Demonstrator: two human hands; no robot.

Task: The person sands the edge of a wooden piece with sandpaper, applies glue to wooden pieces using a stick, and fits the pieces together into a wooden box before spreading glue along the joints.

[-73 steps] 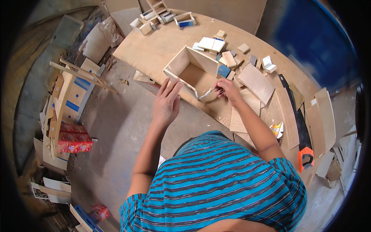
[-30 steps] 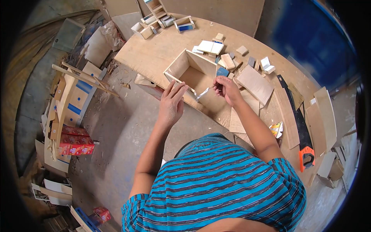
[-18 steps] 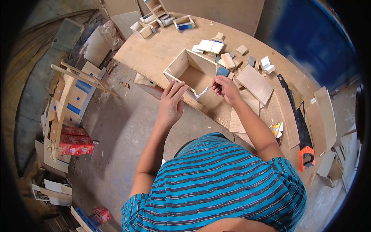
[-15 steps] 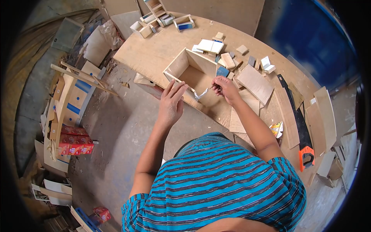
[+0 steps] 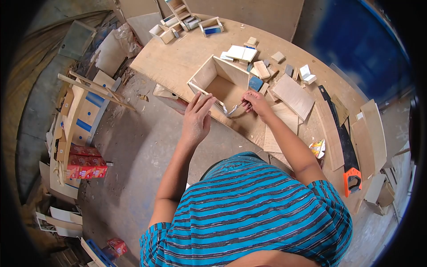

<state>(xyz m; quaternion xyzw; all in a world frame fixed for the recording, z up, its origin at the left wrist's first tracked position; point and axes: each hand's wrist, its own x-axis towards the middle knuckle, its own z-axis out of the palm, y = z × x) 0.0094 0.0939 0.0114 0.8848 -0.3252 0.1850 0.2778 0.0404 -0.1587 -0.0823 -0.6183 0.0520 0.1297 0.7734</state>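
A: Where does your box [image 5: 229, 72] sit?
B: Your box sits at the near edge of the desk [image 5: 171, 66], its inside in view.
A: How are your hands set?
B: Your left hand [image 5: 195, 119] is extended, fingers slightly apart, at the box's near-left rim. Your right hand [image 5: 257, 103] is pinched narrow on a thin stick [image 5: 240, 106] near the box's near corner.
A: And your boards [image 5: 294, 95]?
B: Right of the box; the saw [image 5: 352, 180], farther right.
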